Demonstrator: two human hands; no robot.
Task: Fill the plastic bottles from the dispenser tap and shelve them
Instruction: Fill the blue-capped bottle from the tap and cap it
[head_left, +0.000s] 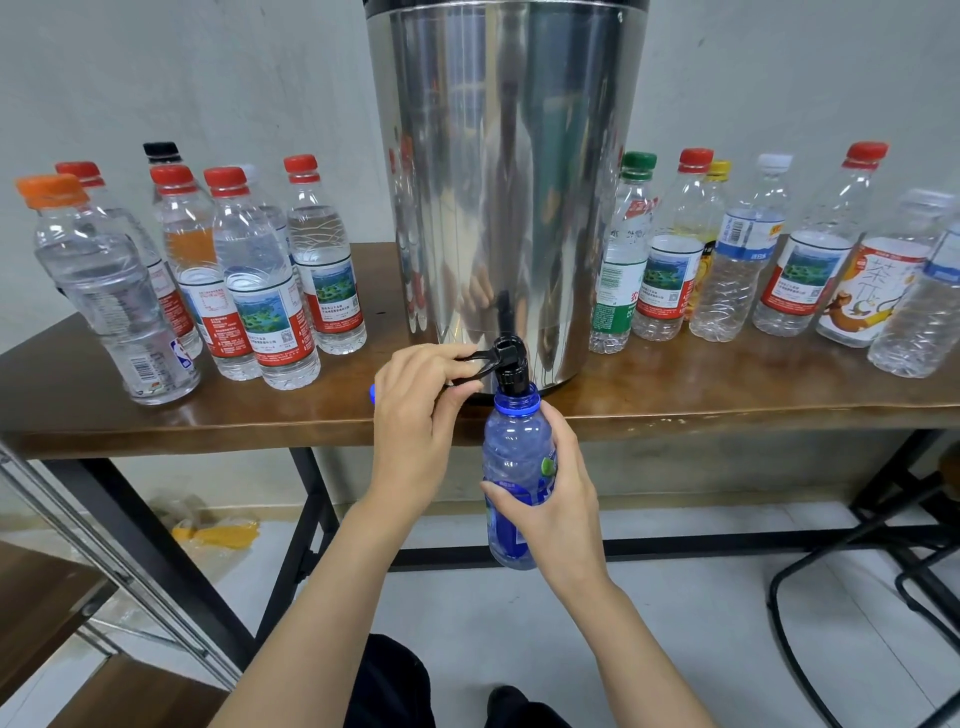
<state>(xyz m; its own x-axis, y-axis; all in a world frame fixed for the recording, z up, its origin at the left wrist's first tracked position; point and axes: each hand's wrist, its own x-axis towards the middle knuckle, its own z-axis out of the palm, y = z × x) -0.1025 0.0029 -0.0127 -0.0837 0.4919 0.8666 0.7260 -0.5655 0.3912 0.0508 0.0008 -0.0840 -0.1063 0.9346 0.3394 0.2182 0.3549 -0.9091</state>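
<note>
Left hand pinching tap lever, right hand gripping blue bottle

- The brown wooden surface stood on black metal legs against a pale wall.
- A tall steel dispenser stood at its middle, close to the front edge.
- Left of the dispenser stood a cluster of water bottles, upright and capped, mostly in red; the orange-capped bottle stood nearest the front.
- To the right stood a row of clear bottles, apparently empty, beginning with a green-capped bottle beside the dispenser.
- A blue cap lay at the front edge.
</note>
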